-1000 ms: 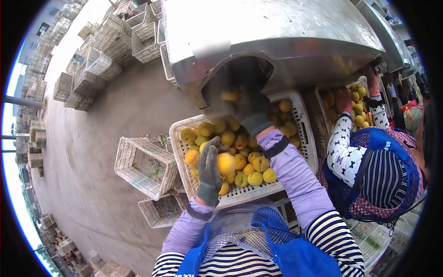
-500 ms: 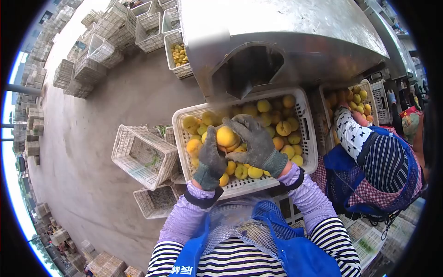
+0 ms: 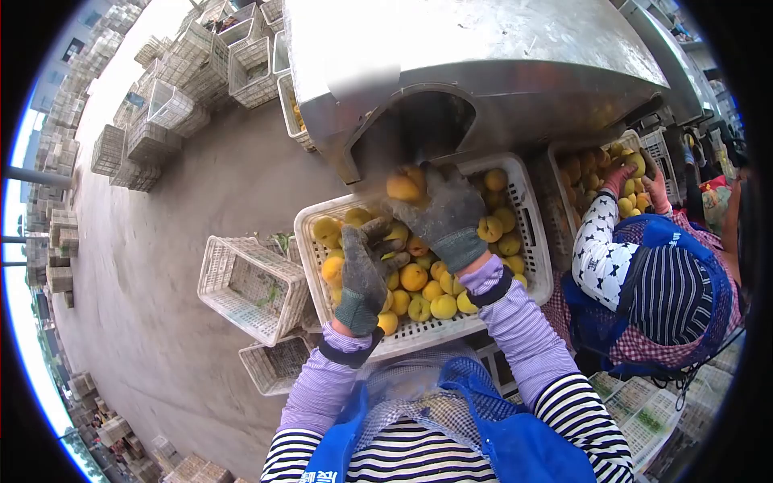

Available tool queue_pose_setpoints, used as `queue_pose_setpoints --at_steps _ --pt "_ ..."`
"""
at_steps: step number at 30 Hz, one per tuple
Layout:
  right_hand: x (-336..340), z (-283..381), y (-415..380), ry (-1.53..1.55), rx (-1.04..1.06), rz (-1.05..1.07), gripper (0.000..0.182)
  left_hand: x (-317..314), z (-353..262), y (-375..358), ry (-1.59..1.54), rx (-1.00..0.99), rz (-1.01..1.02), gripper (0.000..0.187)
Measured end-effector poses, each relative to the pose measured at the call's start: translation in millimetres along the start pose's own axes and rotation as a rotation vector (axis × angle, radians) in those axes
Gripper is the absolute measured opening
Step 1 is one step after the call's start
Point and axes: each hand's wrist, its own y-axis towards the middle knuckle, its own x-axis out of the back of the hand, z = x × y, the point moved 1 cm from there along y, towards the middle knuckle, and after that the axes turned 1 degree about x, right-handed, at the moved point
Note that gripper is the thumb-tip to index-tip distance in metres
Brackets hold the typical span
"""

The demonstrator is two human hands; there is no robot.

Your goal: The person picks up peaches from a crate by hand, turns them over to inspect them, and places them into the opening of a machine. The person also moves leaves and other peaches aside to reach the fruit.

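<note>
A white plastic crate (image 3: 527,233) full of yellow peaches (image 3: 443,307) stands right in front of me. My right hand (image 3: 452,211), in a grey glove, is over the crate's far side and grips an orange-yellow peach (image 3: 404,185) near the dark opening of the metal machine. The peach's outline is a little blurred. Over the left part of the crate is my left hand (image 3: 366,270), gloved as well. Its fingers are apart just above the peaches, and I see nothing held in them.
The metal machine (image 3: 499,105) rises behind the crate, its opening (image 3: 423,125) facing me. An empty crate (image 3: 254,290) lies tilted at the left. On the right a co-worker (image 3: 668,290) handles a peach over another crate (image 3: 560,181). Stacked crates (image 3: 149,141) stand farther off.
Both hands were together around a peach above the crate. Now they are apart: my right hand has carried a peach away toward the machine's opening, and my left hand has opened.
</note>
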Motion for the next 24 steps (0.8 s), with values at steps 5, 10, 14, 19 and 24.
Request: queue_pose_setpoints --at_steps 5,10,14,19,24 --pt "-48 -18 60 -0.166 0.045 -0.147 0.053 30 20 -1 0.01 0.046 0.021 0.067" --pt "-40 -18 96 0.016 0.009 -0.11 0.037 42 39 5 0.021 0.079 -0.054 0.066" --pt "16 -35 40 0.199 -0.051 0.044 0.035 73 87 34 0.694 -0.243 0.117 0.053" --pt "-2 -122 -112 -0.418 -0.085 1.009 0.037 34 135 24 1.561 -0.008 0.61 0.061" --pt "-44 -159 -198 -0.611 -0.149 0.979 0.051 6 168 23 1.763 0.103 0.548 0.068"
